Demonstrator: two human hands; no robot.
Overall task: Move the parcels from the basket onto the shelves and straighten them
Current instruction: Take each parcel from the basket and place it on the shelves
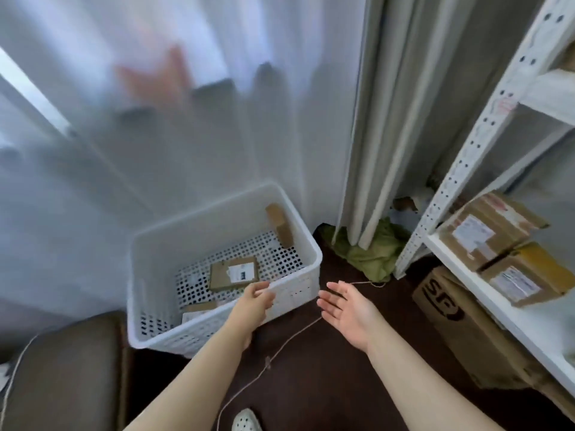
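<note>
Left hand [255, 301] is over the near rim of the white basket [155, 306], fingers loosely extended, holding nothing. Flat parcel [234, 273] lies on the basket floor just beyond the fingertips. Small box [280, 225] leans at the far wall. Right hand [345, 312] is palm-up, fingers spread, empty. Shelves [529, 325] stand to its right.
</note>
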